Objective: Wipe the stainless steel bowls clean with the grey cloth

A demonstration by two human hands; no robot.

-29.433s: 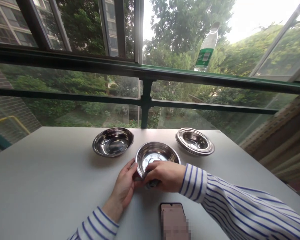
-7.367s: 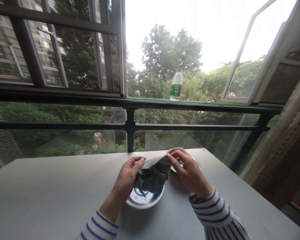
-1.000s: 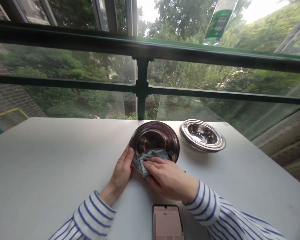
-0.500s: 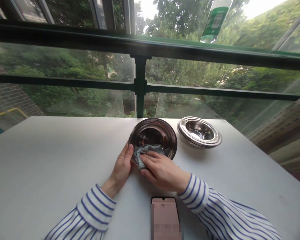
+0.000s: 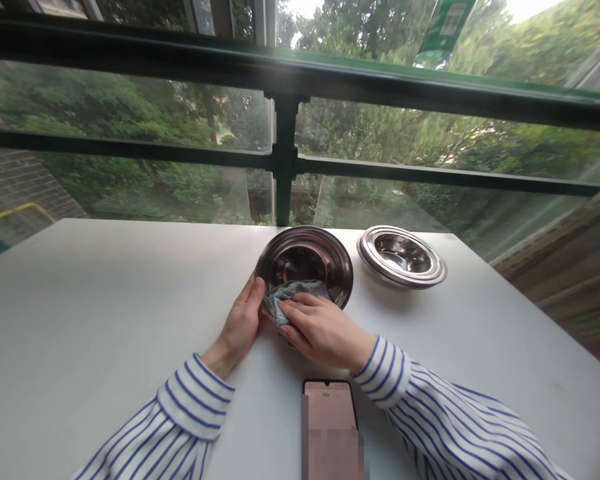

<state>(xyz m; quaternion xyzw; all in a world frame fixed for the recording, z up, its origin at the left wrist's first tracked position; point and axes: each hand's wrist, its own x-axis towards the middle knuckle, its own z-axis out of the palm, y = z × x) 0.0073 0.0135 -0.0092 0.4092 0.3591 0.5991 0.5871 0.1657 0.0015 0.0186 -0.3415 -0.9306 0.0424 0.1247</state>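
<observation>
A shiny metal bowl point(image 5: 340, 267) is tilted up towards me near the table's far edge. My left hand point(image 5: 243, 320) grips its left rim, thumb on the inside and fingers hidden behind. With my right hand point(image 5: 325, 330) I press a crumpled grey-blue cloth point(image 5: 285, 300) against the bowl's near rim and inner wall. The cloth lies bunched under my fingers and covers the lower part of the bowl.
To the right stands a stack of metal bowls point(image 5: 403, 257) on the white table point(image 5: 130, 313). A phone point(image 5: 330, 413) lies close to me, below my right wrist. Beyond the table runs a dark green railing point(image 5: 180, 157) with glass, and a bottle point(image 5: 443, 33) stands on it.
The whole view has shifted slightly, so everything sits a little higher. Both hands keep nearly the same hold on the bowl and cloth.
</observation>
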